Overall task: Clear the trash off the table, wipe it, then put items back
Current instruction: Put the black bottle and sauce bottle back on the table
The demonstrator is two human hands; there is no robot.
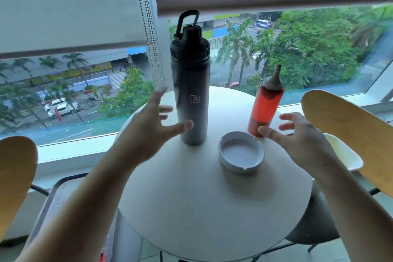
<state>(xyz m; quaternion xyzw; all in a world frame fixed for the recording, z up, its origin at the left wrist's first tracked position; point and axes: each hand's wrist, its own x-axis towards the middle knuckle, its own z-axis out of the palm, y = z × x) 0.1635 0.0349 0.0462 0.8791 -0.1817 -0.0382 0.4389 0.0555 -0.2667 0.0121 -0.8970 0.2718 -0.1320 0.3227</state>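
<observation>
Both hands hover open: left hand beside the tall dark metal bottle, right hand apparently just clear of the red squeeze bottle on the round white counter.

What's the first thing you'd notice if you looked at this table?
A tall dark water bottle stands at the back of the round white table. A red sauce bottle stands to its right, with a white ashtray in front. Both hands, left and right, hover open.
</observation>
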